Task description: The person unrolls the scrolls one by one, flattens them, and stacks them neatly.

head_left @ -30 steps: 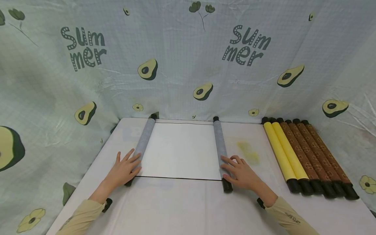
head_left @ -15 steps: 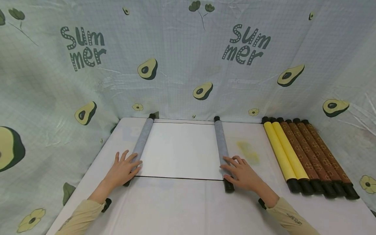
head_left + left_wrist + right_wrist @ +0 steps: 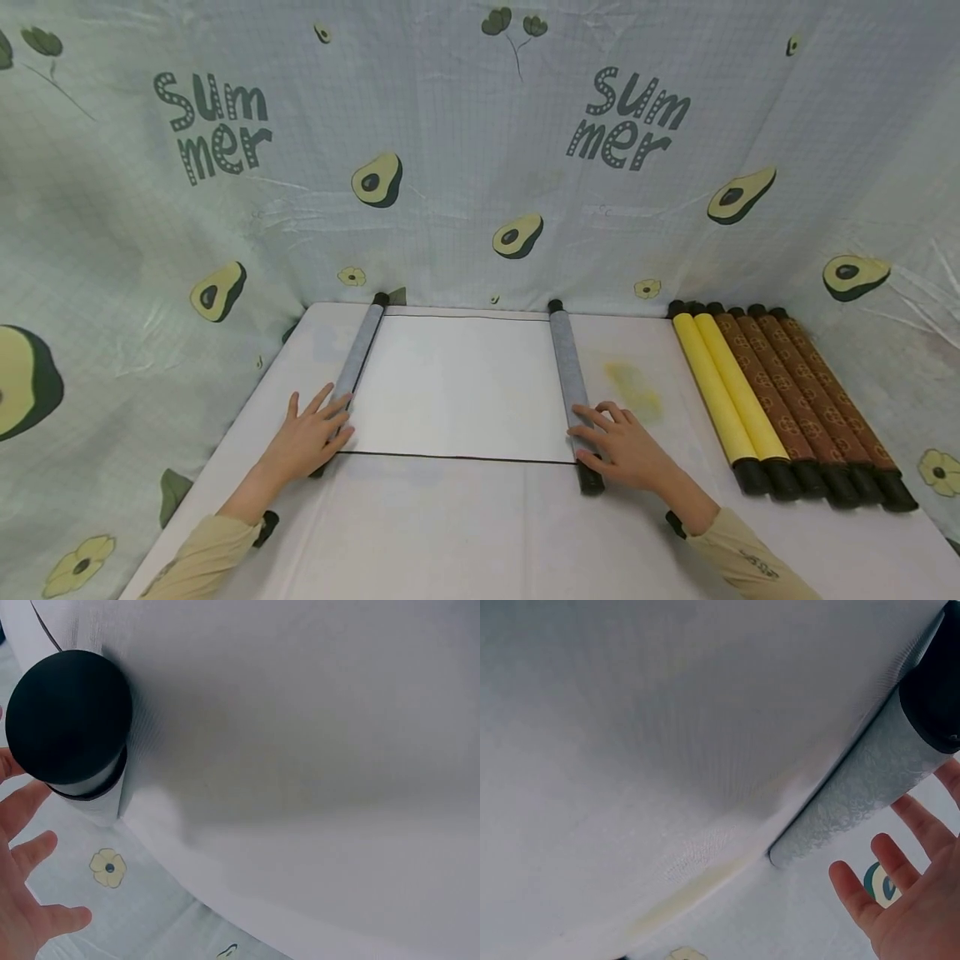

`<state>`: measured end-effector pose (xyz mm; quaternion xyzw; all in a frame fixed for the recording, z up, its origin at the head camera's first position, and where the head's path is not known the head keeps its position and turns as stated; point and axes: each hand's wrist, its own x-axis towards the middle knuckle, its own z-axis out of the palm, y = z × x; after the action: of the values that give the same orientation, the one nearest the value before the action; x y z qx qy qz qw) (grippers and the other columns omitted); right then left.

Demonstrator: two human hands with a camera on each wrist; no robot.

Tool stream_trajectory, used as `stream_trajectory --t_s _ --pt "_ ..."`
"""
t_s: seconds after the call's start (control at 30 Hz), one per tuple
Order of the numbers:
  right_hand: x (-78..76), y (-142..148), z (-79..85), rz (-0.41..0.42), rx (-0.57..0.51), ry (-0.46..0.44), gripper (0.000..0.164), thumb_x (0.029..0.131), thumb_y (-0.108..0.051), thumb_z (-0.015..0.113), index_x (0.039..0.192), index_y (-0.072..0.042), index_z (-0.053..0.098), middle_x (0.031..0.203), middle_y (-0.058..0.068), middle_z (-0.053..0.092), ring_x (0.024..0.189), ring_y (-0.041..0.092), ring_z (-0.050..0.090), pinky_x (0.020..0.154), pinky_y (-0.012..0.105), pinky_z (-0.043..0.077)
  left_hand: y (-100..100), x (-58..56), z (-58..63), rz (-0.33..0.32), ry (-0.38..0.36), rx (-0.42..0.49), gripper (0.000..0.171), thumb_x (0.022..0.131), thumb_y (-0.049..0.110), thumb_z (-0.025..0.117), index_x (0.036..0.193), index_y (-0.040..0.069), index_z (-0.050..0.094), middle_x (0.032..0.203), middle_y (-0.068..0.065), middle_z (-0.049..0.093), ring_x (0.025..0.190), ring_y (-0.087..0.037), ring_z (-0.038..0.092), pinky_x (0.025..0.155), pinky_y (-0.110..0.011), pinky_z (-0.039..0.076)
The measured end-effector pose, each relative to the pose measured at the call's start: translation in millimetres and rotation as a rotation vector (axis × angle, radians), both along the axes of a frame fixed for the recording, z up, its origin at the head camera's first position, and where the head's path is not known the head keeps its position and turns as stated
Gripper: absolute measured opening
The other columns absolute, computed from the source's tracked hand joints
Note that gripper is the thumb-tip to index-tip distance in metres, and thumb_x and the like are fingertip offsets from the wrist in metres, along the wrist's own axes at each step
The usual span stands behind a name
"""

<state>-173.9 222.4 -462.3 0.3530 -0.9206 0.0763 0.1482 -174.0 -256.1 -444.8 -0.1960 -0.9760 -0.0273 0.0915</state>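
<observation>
A scroll lies unrolled on the table, its blank white sheet [image 3: 461,383] flat between two grey rolls with black end caps. On the left roll [image 3: 358,346] rest the spread fingers of my left hand [image 3: 302,443]. My right hand [image 3: 628,452] lies with lightly bent fingers on the right roll [image 3: 567,358], near its front end. In the left wrist view the roll's black end cap [image 3: 69,716] stands beside the fingers. The grey patterned roll [image 3: 855,799] touches the fingers in the right wrist view. Neither hand grips round its roll.
At the right of the table, yellow scrolls [image 3: 727,392] and several brown patterned scrolls [image 3: 810,387] lie side by side. A yellowish stain [image 3: 633,390] marks the white table cover [image 3: 435,533]. Behind hangs a printed curtain [image 3: 450,108], close to the rolls' far ends.
The two rolls have moved a little farther apart under my hands, left roll leftward and right roll rightward. More of the white sheet shows between them.
</observation>
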Motion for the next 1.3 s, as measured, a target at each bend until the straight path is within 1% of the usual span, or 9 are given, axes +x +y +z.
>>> stream_trajectory --t_s 0.13,0.3,0.43,0.53,0.73,0.83,0.97,1.07,1.3 --pt "-0.6 1 -2.5 0.011 0.006 0.012 0.029 0.084 -0.037 0.057 0.109 -0.023 0.060 0.129 0.004 0.051 0.106 0.021 0.041 0.081 0.043 0.038 -1 1.6 1.9 0.014 -0.020 0.008 0.039 0.089 0.030 0.051 0.118 0.004 0.057 0.128 -0.013 0.051 0.126 -0.039 0.032 0.095 -0.068 0.019" --pt "-1.0 1 -1.6 0.012 0.007 0.022 0.028 0.084 -0.037 0.057 0.108 -0.022 0.059 0.128 0.003 0.051 0.106 0.020 0.041 0.081 0.042 0.038 -4 2.8 3.7 0.023 -0.019 0.012 0.036 0.089 0.030 0.050 0.114 0.005 0.060 0.127 -0.017 0.050 0.123 -0.045 0.031 0.094 -0.067 0.020" --pt "-0.5 2 0.2 0.008 0.012 0.023 0.029 0.083 -0.035 0.059 0.109 -0.021 0.060 0.127 0.002 0.052 0.105 0.019 0.042 0.081 0.042 0.038 -6 3.3 3.2 0.034 -0.008 0.009 0.034 0.088 0.030 0.052 0.113 0.008 0.061 0.125 -0.019 0.049 0.122 -0.048 0.031 0.094 -0.067 0.020" --pt "-0.1 4 1.3 0.000 0.015 0.014 0.031 0.083 -0.035 0.059 0.111 -0.022 0.060 0.127 0.002 0.052 0.103 0.019 0.042 0.081 0.041 0.037 -8 3.7 2.5 0.029 0.007 -0.001 0.033 0.088 0.029 0.053 0.113 0.010 0.061 0.124 -0.019 0.049 0.121 -0.048 0.031 0.093 -0.068 0.021" --pt "0.9 7 3.1 -0.025 0.039 0.002 0.032 0.085 -0.035 0.057 0.115 -0.024 0.059 0.128 0.003 0.051 0.098 0.018 0.040 0.076 0.038 0.036 -12 4.0 1.7 0.015 0.046 -0.020 0.028 0.086 0.026 0.055 0.106 0.007 0.063 0.123 -0.018 0.050 0.119 -0.048 0.032 0.091 -0.068 0.023" --pt "1.0 9 3.2 -0.030 0.047 0.006 0.032 0.085 -0.036 0.056 0.114 -0.023 0.060 0.127 0.003 0.051 0.099 0.019 0.040 0.077 0.039 0.035 -13 4.4 1.8 0.017 0.039 -0.019 0.028 0.086 0.026 0.055 0.105 0.007 0.063 0.125 -0.017 0.050 0.121 -0.048 0.031 0.091 -0.069 0.023" --pt "0.2 11 2.1 -0.016 0.030 0.034 0.031 0.083 -0.034 0.059 0.110 -0.020 0.061 0.124 0.005 0.052 0.101 0.021 0.041 0.080 0.042 0.036 -14 3.7 1.4 0.024 0.015 -0.023 0.031 0.088 0.027 0.053 0.109 0.007 0.062 0.130 -0.015 0.049 0.126 -0.043 0.028 0.092 -0.070 0.020" --pt "-0.4 13 0.7 -0.006 0.019 0.047 0.030 0.083 -0.033 0.059 0.109 -0.018 0.061 0.124 0.005 0.053 0.104 0.022 0.042 0.081 0.043 0.038 -14 2.5 0.8 0.033 0.006 -0.023 0.033 0.088 0.028 0.052 0.112 0.006 0.060 0.130 -0.015 0.049 0.127 -0.041 0.029 0.093 -0.070 0.019" --pt "1.1 18 1.0 -0.024 0.049 0.044 0.038 0.083 -0.034 0.060 0.110 -0.008 0.059 0.124 0.006 0.054 0.106 0.024 0.044 0.082 0.044 0.040 -13 2.0 -0.3 0.048 0.015 -0.036 0.033 0.088 0.028 0.051 0.110 0.005 0.061 0.126 -0.018 0.051 0.122 -0.045 0.033 0.093 -0.069 0.020"
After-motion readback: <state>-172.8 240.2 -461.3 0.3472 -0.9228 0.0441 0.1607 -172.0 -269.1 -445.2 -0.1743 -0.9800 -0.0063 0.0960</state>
